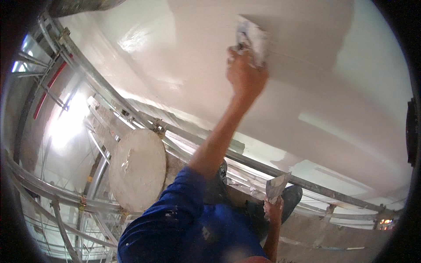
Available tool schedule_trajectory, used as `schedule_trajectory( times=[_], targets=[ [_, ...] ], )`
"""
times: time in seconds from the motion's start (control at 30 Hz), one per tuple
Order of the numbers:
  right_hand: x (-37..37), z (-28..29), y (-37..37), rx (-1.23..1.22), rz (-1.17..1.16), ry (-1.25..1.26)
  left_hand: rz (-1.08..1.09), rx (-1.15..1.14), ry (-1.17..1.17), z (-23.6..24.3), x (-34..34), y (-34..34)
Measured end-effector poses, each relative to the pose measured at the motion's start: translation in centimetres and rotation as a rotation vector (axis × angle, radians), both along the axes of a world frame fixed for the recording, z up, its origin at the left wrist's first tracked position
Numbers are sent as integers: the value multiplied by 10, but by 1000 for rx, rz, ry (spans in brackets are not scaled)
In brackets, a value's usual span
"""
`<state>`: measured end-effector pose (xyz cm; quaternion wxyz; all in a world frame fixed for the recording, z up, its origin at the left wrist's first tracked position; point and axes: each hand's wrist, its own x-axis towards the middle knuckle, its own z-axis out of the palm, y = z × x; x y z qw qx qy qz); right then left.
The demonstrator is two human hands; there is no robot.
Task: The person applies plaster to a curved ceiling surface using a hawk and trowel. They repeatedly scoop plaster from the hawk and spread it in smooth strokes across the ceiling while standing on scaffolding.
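My left hand [245, 72] is raised on an outstretched arm, fingers closed on a plaster-smeared trowel [256, 39] held at the large, patchily coated pale plaster surface [311, 61]. Lower right, my right hand [272, 209] grips an upright putty knife [277, 184] with a broad, smeared metal blade, in front of my dark-clad leg. A round board [138, 166] coated with beige plaster sits left of my left forearm, touched by neither hand. The trowel's handle is mostly hidden by my fingers.
Metal scaffold tubes [87, 74] with clamps curve along the left, and a long rail [333, 193] runs below the plastered surface. A red strip [52, 87] is among the tubes, near a bright glare. A dusty ledge [333, 236] lies at lower right.
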<state>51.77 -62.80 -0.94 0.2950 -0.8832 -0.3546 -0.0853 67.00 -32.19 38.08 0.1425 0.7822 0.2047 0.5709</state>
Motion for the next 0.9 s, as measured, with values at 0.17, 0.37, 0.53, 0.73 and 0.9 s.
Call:
schedule_trajectory(
  times=[0.17,0.37,0.53,0.73,0.9],
  targets=[
    [3,79,-16,-217,-7,-522,-81,28,260,1,25,-130],
    [5,46,-35,329,-287,956,-465,92,229,-8,25,-190],
    [31,105,-39,-145,-190,-204,-1193,129,343,-43,-34,-137],
    [49,153,9,309,-63,576,-1599,-136,888,-53,-147,-79],
    [42,147,52,-154,188,-573,-1040,419,983,-71,-174,-3]
  ],
)
